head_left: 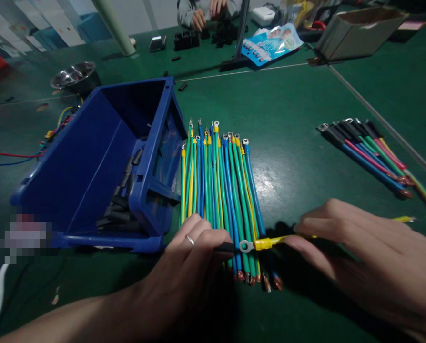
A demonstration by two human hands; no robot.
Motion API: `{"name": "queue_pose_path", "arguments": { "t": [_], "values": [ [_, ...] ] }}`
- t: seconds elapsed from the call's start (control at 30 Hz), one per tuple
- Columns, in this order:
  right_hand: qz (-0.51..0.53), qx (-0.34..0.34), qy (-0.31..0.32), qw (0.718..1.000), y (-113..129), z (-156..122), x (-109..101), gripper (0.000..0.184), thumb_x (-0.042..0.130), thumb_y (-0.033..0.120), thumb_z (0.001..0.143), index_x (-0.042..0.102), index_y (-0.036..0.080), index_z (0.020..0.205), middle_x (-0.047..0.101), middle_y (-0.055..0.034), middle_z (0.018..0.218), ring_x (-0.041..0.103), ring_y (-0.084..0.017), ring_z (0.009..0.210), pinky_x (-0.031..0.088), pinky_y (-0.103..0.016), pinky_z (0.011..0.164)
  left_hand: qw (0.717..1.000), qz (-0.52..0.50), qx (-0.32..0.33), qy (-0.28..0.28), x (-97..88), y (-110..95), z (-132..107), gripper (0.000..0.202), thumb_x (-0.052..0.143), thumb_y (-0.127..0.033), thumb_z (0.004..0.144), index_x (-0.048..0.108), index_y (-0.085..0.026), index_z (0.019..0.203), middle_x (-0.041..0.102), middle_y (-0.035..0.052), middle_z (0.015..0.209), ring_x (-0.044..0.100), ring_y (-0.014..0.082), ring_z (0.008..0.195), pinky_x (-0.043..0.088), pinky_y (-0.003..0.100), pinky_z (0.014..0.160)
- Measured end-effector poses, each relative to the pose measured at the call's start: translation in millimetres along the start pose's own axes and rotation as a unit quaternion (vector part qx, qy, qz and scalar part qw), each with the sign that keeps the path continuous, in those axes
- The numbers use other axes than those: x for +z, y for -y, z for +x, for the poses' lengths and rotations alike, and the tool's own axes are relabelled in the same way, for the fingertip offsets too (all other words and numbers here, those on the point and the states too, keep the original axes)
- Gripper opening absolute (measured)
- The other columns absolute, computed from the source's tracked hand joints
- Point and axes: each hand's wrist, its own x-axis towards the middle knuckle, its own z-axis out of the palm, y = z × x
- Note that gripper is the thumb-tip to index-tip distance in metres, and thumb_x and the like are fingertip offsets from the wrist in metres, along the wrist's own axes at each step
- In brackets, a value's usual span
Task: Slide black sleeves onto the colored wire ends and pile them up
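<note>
Between thumb and fingers, my left hand (195, 247) pinches a short black heat-shrink tube (224, 247). My right hand (363, 257) grips a yellow wire (279, 239) whose ring terminal (246, 246) points left, its tip close to the tube's end. I cannot tell whether the two touch. Under them lies a row of green, blue and yellow cables (220, 190), lugs at the far end and bare copper at the near end. At the left, a blue bin (91, 152) lies with several black tubes (122, 205) inside.
Cables with black sleeves (370, 152) lie at the right. A metal bowl (75, 78), a blue packet (272, 45) and a cardboard box (359, 35) stand farther back. Another person's hands (207, 14) are at the far edge, near black parts (186, 40).
</note>
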Motion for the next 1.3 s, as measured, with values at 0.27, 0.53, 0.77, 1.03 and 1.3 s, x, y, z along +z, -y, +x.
{"name": "queue_pose_path", "arguments": {
  "t": [0.27, 0.53, 0.77, 1.03, 1.3],
  "values": [
    [0.009, -0.012, 0.012, 1.0, 7.3, -7.4, 3.3, 0.018, 0.049, 0.025, 0.098, 0.057, 0.019, 0.084, 0.056, 0.0032, 0.06, 0.048, -0.008, 0.048, 0.034, -0.025, 0.046, 0.998, 0.041, 0.052, 0.007, -2.8, -5.4, -3.0, 0.02, 0.037, -0.003, 0.099, 0.052, -0.015, 0.107, 0.047, 0.0005, 0.077, 0.037, 0.0152, 0.066, 0.032, 0.029, 0.062],
    [0.021, -0.023, 0.039, 0.999, 8.9, -15.4, -2.0, 0.008, 0.053, 0.019, 0.096, 0.058, 0.018, 0.101, 0.068, -0.0003, 0.079, 0.057, -0.011, 0.062, 0.042, -0.026, 0.055, 0.995, 0.089, 0.033, -0.001, -2.3, -10.6, 4.5, 0.02, 0.029, -0.012, 0.104, 0.048, -0.016, 0.11, 0.054, 0.0009, 0.078, 0.044, 0.0165, 0.066, 0.039, 0.029, 0.062],
    [0.051, -0.042, 0.052, 0.996, 16.4, -7.1, 0.8, 0.017, 0.045, 0.018, 0.099, 0.062, 0.019, 0.097, 0.066, 0.0003, 0.073, 0.055, -0.01, 0.057, 0.041, -0.025, 0.051, 0.989, 0.135, 0.057, 0.005, -8.7, -16.6, 10.4, 0.02, 0.028, -0.017, 0.105, 0.048, -0.016, 0.109, 0.06, 0.002, 0.078, 0.05, 0.0172, 0.065, 0.044, 0.03, 0.064],
    [0.07, -0.023, 0.038, 0.997, 14.2, -11.6, 8.7, 0.013, 0.05, 0.015, 0.096, 0.063, 0.015, 0.098, 0.065, -0.0017, 0.075, 0.055, -0.01, 0.061, 0.041, -0.024, 0.051, 0.998, 0.055, 0.012, 0.012, -0.2, -8.5, 5.0, 0.031, 0.042, -0.03, 0.104, 0.04, -0.018, 0.132, 0.066, 0.0056, 0.096, 0.058, 0.02, 0.081, 0.049, 0.034, 0.077],
    [0.074, -0.004, 0.002, 0.997, 7.0, -9.9, 7.3, 0.009, 0.057, 0.008, 0.09, 0.062, 0.014, 0.094, 0.066, -0.001, 0.076, 0.055, -0.009, 0.06, 0.042, -0.023, 0.052, 0.992, -0.103, -0.066, -0.007, -6.1, -7.5, 7.5, 0.013, 0.041, -0.018, 0.101, 0.051, -0.022, 0.108, 0.06, 0.0038, 0.094, 0.055, 0.0193, 0.086, 0.045, 0.034, 0.078]
  ]
}}
